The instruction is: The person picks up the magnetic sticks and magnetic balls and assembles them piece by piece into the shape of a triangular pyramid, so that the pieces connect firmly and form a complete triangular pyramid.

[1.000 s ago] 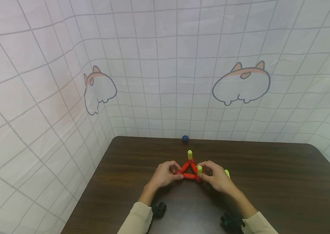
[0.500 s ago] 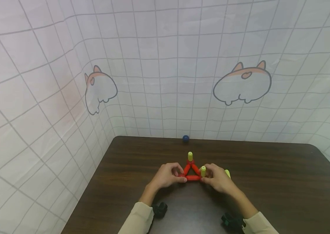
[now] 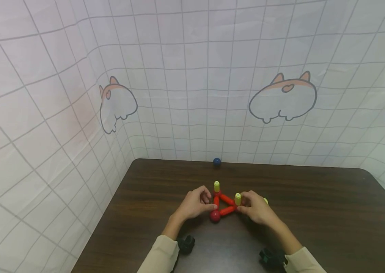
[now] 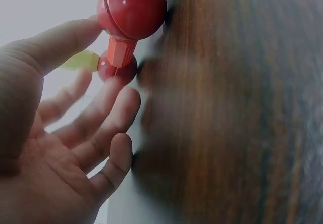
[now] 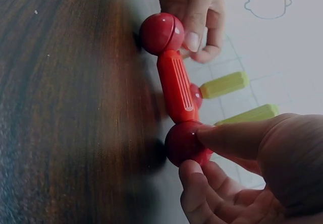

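Note:
A triangle of red rods (image 3: 227,211) and red balls lies on the dark wooden table (image 3: 315,212). Two yellow-green rods stand upright on it, one on the far ball (image 3: 216,186), one on the right ball (image 3: 238,199). My right hand (image 3: 255,207) pinches the right red ball (image 5: 184,143) between thumb and fingers, as the right wrist view shows. At the near left corner, the thumb of my left hand (image 3: 194,204) is at the red ball (image 4: 136,9); its other fingers are loosely bent, holding nothing.
Behind my right hand, another yellow-green piece (image 3: 266,201) is partly hidden. A blue ball (image 3: 217,162) sits at the table's far edge, by a white gridded cloth (image 3: 192,94). Black wrist cameras (image 3: 186,245) are strapped at both wrists.
The triangle has turned, its left corner swinging nearer to me and its far corner shifting left. My left fingers have come off that left ball. My right hand shifted slightly right.

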### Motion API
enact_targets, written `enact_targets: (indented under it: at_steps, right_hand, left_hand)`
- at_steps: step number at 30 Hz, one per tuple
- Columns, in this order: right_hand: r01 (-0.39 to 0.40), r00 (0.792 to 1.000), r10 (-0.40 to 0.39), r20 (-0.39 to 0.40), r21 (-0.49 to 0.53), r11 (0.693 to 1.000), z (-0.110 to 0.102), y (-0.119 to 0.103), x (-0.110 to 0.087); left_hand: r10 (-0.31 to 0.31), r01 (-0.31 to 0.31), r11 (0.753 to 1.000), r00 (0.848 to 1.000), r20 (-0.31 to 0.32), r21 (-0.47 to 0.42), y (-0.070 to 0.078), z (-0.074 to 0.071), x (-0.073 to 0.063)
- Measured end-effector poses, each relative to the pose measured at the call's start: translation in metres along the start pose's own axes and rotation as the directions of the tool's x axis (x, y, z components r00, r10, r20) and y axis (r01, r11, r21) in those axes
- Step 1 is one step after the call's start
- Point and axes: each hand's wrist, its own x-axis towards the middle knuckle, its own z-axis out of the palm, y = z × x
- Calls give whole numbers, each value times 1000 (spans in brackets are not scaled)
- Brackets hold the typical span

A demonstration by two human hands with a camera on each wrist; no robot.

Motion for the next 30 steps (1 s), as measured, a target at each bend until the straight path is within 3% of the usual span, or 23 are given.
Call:
enact_targets:
  at_steps: [11, 18, 30]
  right_hand:
    - [53, 997, -54, 46, 25, 998, -4, 3, -1]
    - [18, 998, -23, 66, 66, 998, -11, 9, 0]
    - [-18, 1000, 19, -17, 84, 996, -61, 29, -6]
  left_hand:
    - [33, -32, 999, 999, -20, 33, -4, 0, 1]
    - [4, -4, 1000, 1000, -12, 3, -6, -1, 2]
    - [11, -11, 1000, 1000, 20, -4, -5, -2, 2]
